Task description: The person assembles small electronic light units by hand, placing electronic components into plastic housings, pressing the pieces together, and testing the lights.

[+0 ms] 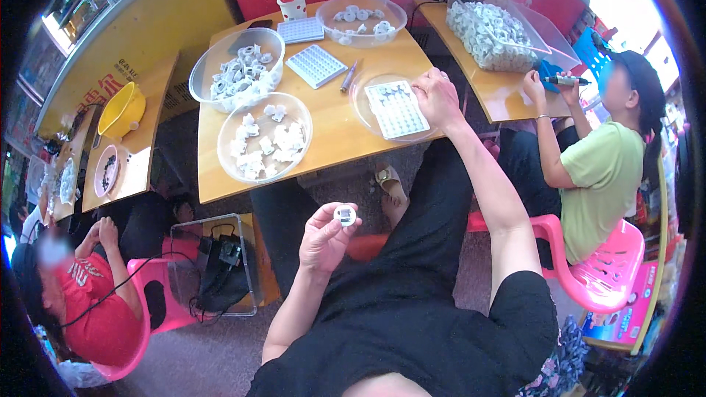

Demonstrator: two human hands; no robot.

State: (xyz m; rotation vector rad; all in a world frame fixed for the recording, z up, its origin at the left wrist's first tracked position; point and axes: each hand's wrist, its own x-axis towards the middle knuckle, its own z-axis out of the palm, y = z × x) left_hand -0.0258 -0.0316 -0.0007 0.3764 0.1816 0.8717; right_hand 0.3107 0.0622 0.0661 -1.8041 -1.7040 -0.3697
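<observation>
Four clear round bowls sit on the wooden worktop (323, 143): a deep bowl of grey-white rings (237, 70) at the left edge, a shallow bowl of white pieces (265, 138) toward the near-left corner, a far bowl (361, 20) by the back edge, and a shallow dish (393, 106) at the near-right edge holding a white grid tray (397, 108). Two more grid trays (315, 65) lie mid-worktop beside a pen (348, 76). The left hand (323, 239), raised off the near edge over the lap, pinches a small white ring (344, 215) in its fingertips. The right hand (437, 95), fingers curled, rests on the dish's right rim. Bare wood stays open in the worktop's middle.
</observation>
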